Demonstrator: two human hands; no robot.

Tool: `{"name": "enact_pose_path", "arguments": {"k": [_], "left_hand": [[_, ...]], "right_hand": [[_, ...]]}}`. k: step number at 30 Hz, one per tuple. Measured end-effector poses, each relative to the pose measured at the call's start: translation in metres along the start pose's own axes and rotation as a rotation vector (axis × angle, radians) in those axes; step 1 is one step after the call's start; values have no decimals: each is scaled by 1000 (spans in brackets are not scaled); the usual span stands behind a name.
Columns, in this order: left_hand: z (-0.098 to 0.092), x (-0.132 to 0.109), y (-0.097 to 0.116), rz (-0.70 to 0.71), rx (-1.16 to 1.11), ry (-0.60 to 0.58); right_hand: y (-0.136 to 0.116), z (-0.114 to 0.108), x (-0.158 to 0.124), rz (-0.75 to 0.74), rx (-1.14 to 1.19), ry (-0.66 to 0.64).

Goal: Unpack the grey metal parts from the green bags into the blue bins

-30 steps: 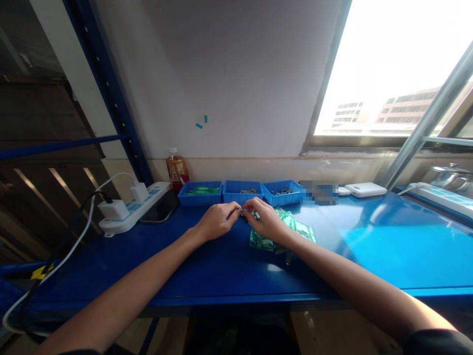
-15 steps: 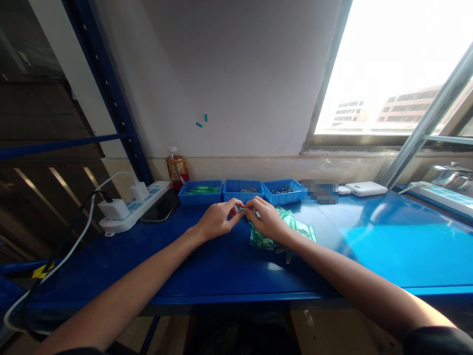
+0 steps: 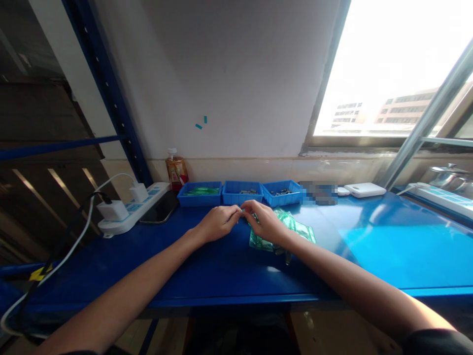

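Behind it all: a big, plain grey wall (image 3: 221, 79), with a bright glass window (image 3: 384, 64) on the right.
Under the hands: a wide, shiny blue table (image 3: 192, 276), with a patch of sun on its right side.
Far left: a long white plastic power strip (image 3: 142, 209) with plugs in it, and a flat black phone (image 3: 159, 209) just beside it.
Back row: three open blue plastic boxes (image 3: 243, 199). The left one has flat green things (image 3: 204, 191). The other two have little grey metal bits (image 3: 282, 193).
By the right arm: a messy heap of shiny green plastic bags (image 3: 301, 228). The right wrist hides some of it. A dark grey metal stick (image 3: 287, 258) pokes out at the near side.
Hands: the left hand (image 3: 220, 223) and right hand (image 3: 262, 222) meet tip to tip, in front of the middle box. Both have thumb and finger pinched nearly together.
In the pinch: a tiny pale piece (image 3: 242, 211), right between the two sets of fingertips, above the table. The fingers hide most of it, so I can't tell its shape.
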State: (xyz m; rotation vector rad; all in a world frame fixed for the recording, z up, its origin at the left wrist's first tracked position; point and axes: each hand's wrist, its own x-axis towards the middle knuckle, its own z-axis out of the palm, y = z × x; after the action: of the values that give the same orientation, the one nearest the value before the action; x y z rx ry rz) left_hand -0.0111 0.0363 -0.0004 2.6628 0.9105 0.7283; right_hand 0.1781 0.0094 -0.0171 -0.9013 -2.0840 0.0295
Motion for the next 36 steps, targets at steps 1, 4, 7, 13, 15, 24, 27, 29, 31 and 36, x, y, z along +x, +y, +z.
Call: {"name": "enact_pose_path", "arguments": {"k": [1,4,7,13,15,24,27,29,31,36], "left_hand": [[0,0,0,7,0,-9],[1,0,-2,18,0,-36],[0,0,-2,19,-20,-65],[0,-1,1,2,-78,-89],[0,-1,2,-10,-102,-86],[-2,-1,5,-21,-114,-81],[-3,-1,4,-20,-115,-78],[-3,-1,4,-18,-117,-75],[-3,-1,4,-17,-114,-72],[-3,0,4,-12,-110,-62]], "right_hand": [[-2,0,0,-3,-2,-13],[-4,-1,0,-5,-15,-48],[-4,-1,-1,5,-24,-84],[-4,-2,0,19,3,-104],[-4,-3,0,15,25,-107],[-8,-4,1,9,91,-70],[-8,-3,1,5,106,-43],[-8,-2,1,11,126,-24],[-7,-1,1,29,135,-10],[-7,0,0,72,136,9]]}}
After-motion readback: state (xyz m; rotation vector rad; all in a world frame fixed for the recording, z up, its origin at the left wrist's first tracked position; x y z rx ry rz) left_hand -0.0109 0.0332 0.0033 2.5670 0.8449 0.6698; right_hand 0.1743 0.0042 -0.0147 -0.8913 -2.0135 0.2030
